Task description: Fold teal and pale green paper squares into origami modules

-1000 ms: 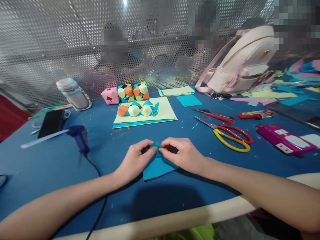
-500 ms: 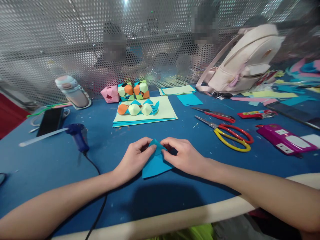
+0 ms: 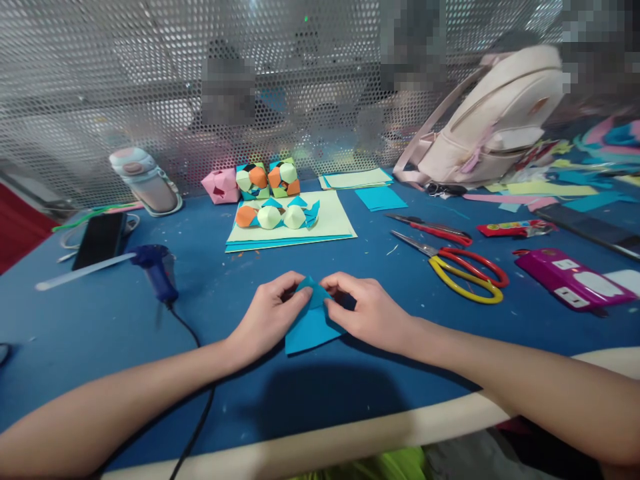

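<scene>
A sheet of blue paper (image 3: pixel 314 328), partly folded to a point at its far end, is between my two hands just above the blue table (image 3: pixel 240 413). My left hand (image 3: pixel 273 312) pinches its left edge near the point, thumb on top. On the other side, my right hand (image 3: pixel 367 308) grips the right edge between thumb and curled fingers. The fingertips beneath the paper are hidden. Beyond my hands, folded paper pieces (image 3: pixel 270 218) in orange, pale green and blue rest on a stack of paper (image 3: pixel 333 213).
Scissors (image 3: pixel 467 283) and a red-handled cutting tool (image 3: pixel 430 230) lie right, near a purple case (image 3: pixel 570 280). Left are a glue gun (image 3: pixel 157 273) with its cord, a phone (image 3: pixel 100 240) and a bottle (image 3: pixel 145 181). A backpack (image 3: pixel 493 120) leans on the perforated metal screen (image 3: pixel 320 87).
Almost nothing differs. Both hands keep their hold on the blue paper, and the view has shifted very slightly.
</scene>
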### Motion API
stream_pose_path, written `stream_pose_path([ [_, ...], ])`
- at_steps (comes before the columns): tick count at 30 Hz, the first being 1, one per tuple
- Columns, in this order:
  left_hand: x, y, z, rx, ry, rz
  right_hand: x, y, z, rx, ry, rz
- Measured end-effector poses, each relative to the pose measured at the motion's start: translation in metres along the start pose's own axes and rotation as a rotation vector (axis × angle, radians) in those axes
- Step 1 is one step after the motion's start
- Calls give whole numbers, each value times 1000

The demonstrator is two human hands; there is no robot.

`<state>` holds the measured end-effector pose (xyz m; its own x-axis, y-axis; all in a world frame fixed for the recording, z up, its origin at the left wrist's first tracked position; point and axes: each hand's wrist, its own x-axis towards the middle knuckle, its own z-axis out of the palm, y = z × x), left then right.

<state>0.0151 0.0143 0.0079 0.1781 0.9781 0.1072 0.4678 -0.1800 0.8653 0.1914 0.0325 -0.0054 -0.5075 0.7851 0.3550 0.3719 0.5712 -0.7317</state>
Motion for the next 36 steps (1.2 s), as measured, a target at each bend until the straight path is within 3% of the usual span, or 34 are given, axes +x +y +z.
stream_pose_path([
  [6,1,3,-1,-15,-21,-16,2,-1,0,6,69,-38],
  [15,3,1,-6,-150,-123,-188,2,4,-3,16,54,-92],
  [27,2,1,-9,-151,-171,-239,2,16,-6,64,-54,-356],
  [36,2,-1,-12,-203,-217,-250,0,28,-8,-94,-101,-565],
])
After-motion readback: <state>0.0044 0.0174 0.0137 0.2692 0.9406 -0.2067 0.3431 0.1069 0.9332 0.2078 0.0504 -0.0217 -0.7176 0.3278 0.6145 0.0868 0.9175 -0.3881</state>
